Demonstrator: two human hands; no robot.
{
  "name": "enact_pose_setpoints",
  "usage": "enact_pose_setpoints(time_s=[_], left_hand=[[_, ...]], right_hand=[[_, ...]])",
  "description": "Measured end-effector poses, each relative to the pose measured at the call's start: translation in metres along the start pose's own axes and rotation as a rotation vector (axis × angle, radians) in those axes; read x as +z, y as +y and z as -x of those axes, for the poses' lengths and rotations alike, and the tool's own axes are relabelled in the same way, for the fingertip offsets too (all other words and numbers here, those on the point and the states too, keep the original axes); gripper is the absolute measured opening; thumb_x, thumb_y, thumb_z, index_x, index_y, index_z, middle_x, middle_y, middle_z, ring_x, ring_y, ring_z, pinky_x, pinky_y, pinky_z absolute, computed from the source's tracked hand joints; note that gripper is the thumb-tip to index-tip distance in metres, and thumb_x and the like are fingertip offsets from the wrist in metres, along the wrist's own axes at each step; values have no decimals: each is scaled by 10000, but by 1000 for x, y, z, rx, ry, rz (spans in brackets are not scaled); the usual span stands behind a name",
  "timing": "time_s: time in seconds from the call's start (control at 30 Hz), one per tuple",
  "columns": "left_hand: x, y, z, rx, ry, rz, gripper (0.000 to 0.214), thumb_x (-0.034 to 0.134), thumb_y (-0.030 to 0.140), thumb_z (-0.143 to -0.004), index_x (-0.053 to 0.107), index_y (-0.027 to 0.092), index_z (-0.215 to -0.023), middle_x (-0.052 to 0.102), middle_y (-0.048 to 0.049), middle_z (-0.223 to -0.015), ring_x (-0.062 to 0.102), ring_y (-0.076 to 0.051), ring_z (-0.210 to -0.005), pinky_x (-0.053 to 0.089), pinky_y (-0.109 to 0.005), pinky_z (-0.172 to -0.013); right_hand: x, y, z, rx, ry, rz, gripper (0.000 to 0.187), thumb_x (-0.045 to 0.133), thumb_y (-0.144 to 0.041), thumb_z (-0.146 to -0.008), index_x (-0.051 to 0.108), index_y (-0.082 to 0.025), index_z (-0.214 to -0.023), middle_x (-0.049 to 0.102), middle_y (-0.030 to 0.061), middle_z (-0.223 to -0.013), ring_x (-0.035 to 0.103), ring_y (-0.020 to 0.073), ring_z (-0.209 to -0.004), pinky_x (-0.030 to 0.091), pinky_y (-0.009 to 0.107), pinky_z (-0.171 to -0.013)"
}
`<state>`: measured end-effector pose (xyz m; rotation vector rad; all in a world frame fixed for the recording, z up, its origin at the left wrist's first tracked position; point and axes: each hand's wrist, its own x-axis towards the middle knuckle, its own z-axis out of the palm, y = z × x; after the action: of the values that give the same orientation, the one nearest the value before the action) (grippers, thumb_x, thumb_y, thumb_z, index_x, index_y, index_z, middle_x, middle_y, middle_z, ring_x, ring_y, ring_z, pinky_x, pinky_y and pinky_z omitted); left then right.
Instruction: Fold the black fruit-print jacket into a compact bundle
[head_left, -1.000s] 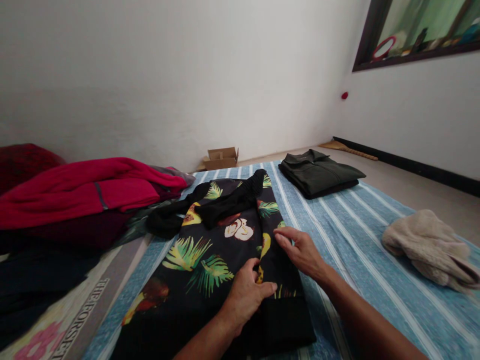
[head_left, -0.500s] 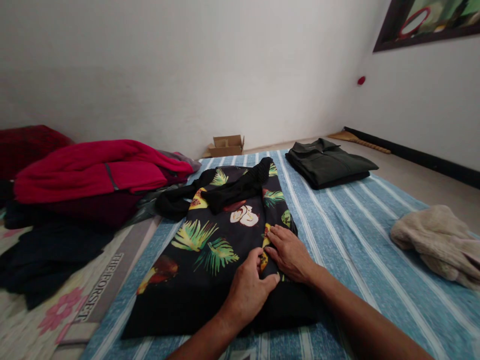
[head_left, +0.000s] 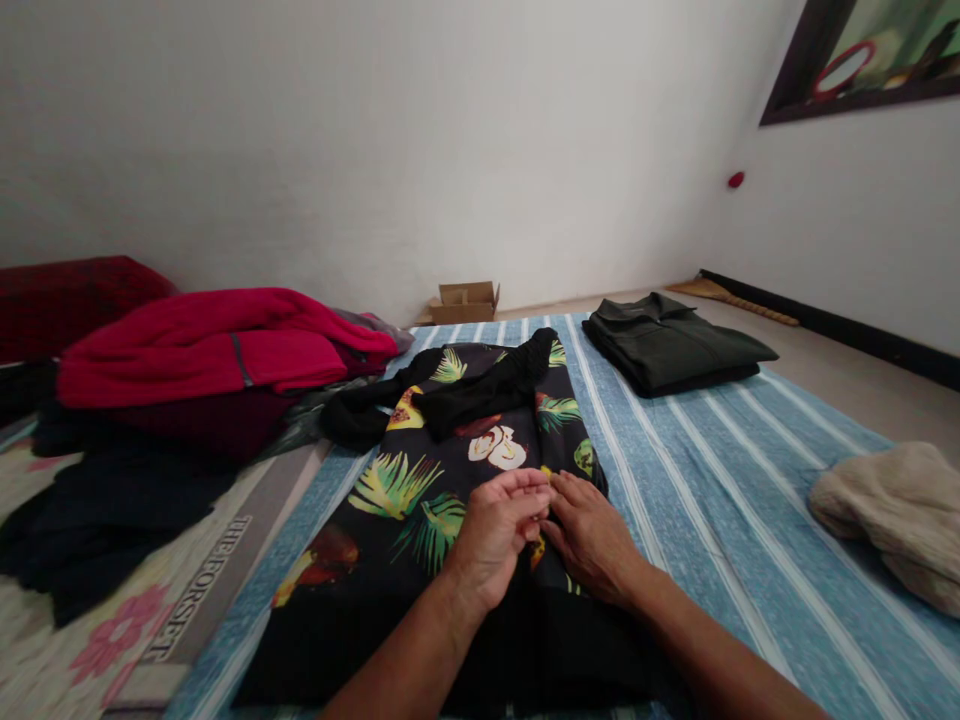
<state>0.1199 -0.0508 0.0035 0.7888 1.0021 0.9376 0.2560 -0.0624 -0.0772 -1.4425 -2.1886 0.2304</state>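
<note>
Red clothes (head_left: 217,345) crowd the mat's (head_left: 720,480) left edge; a green shirt (head_left: 675,345) sits far right. On the flowery shirt (head_left: 405,490) the right hand (head_left: 592,535) lies open; the left hand (head_left: 495,530) curls, grip unclear.

- Printed garment (head_left: 420,500): black ground, green and yellow palm fronds, a cream flower, red-brown and yellow patches; plain black band at the near edge.
- Sleeves (head_left: 480,385) across its far end: plain black.
- Mat (head_left: 712,480): light blue, white stripes running lengthwise.
- Folded jacket (head_left: 675,345): plain dark olive green.
- Fleece (head_left: 187,345): bright crimson, one thin grey line across it.
- Cloth (head_left: 187,420) under the fleece: deep maroon.
- Heap (head_left: 97,510) at far left: near-black.
- Sheet (head_left: 60,650): cream, pink flowers, grey band with dark lettering.
- Fluffy bundle (head_left: 892,510): pale beige.
- Box (head_left: 466,300): cardboard brown.
- Wall (head_left: 375,150): white, one small red spot (head_left: 736,180).
</note>
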Motion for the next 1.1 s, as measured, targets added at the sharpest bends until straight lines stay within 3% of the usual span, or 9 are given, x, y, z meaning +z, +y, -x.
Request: enact_pose_setpoints(time_s=[0.13,0.27,0.53,0.67,0.83,0.97,1.1], left_hand=[[7,-9,-15,-72,-114,282,264,688,37,-572,623,86,-823,598,-25,-716,497,-40,-542,300,-122,-435],[-1,-24,-27,-121,-179,416,266,651,17,-585,610,89,-838,573,-17,-710,493,-35,-538,294,-105,-417],[-7,-35,-31,-143,-233,520,243,614,31,-566,590,110,-795,530,4,-673,405,-19,-467,244,-107,-369],[-6,-36,-30,-147,-240,515,257,607,38,-549,593,115,-794,525,8,-671,384,-12,-453,231,-107,-370],[-6,-36,-30,-147,-214,504,265,596,49,-539,601,110,-798,520,11,-664,369,-10,-445,221,-108,-367],[-6,-38,-30,-154,-170,490,272,601,61,-540,597,113,-807,534,12,-675,411,-22,-466,244,-121,-384],[-5,-39,-30,-148,-160,443,248,624,78,-544,587,118,-786,538,16,-676,471,-41,-507,290,-135,-426]], right_hand=[[1,2,0,-25,63,-92,346,441,-229,-880,520,-178,-1213,554,136,-1222,465,261,-1184,370,473,-1003],[0,6,-1,-52,130,-232,280,446,-211,-870,564,-210,-1123,612,102,-1079,538,233,-1066,417,425,-956],[-7,3,3,9,182,-412,249,409,-181,-868,630,-213,-979,632,87,-958,573,211,-961,477,367,-860],[-13,0,5,63,286,-496,227,417,-220,-876,625,-215,-966,644,81,-904,601,201,-879,511,342,-774],[-23,-7,8,51,423,-544,128,503,-227,-847,613,-230,-914,632,84,-991,596,213,-963,499,372,-834],[-26,-12,9,-18,378,-528,183,570,-235,-817,636,-252,-987,551,89,-1195,495,246,-1152,430,438,-955],[-24,-14,8,-8,333,-570,182,574,-275,-830,651,-274,-995,516,78,-1248,469,252,-1178,424,452,-960]])
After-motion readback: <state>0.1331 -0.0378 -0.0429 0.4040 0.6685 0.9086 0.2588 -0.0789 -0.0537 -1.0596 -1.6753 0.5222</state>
